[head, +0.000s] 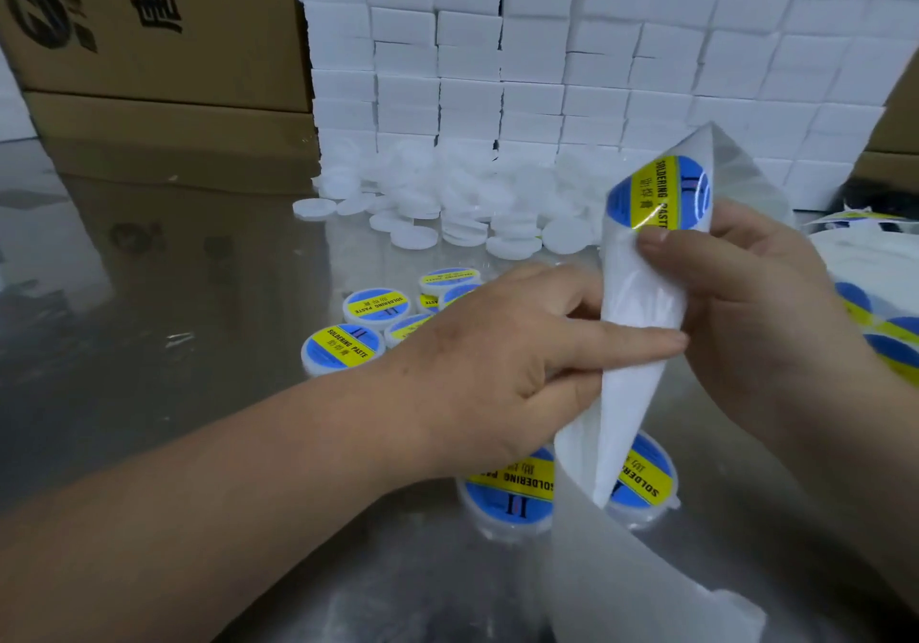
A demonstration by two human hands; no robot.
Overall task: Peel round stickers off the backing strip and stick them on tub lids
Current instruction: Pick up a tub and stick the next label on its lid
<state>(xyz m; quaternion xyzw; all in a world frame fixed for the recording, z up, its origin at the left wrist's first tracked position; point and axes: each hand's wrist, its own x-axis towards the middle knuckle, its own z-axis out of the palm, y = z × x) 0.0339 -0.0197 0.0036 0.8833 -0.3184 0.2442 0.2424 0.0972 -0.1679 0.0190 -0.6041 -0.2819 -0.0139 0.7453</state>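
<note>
I'm clamping the backing strip (631, 394) in my left grip (497, 369), my right grip (766, 309) seemingly pinching the soldering-paste sticker (656, 190) to peel next.

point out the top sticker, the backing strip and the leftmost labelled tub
round blue-and-yellow sticker (656, 195): head view, yellow band
white translucent backing strip (631, 404): head view, bare middle
round white labelled tub (343, 346): head view, lid label
</note>
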